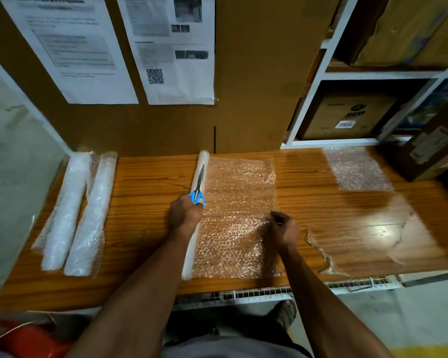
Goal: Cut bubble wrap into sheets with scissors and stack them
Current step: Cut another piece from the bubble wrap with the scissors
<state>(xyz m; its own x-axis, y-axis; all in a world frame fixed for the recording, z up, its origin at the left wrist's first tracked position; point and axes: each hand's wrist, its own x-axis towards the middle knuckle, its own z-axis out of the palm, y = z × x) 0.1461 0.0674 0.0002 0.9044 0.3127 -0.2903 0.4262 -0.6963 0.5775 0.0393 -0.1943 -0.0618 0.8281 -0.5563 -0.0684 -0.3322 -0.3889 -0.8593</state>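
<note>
together, three bubble wrap rolls lie on the tabletop (145, 177): two spare rolls (78, 213) left, one part-unrolled roll (195, 236). left hand (185, 211) grips blue scissors (198, 188); right hand (283, 229) pinches the unrolled sheet (236, 202). one cut stack (357, 169) lies right.

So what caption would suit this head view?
Left hand holds scissors on the roll; right hand pinches the unrolled wrap.

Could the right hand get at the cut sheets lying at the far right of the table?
Probably not right away: the right hand is pinching the edge of the unrolled bubble wrap. Once it lets go, bare wooden table lies between it and the stacked sheets, with nothing in the way.
</note>
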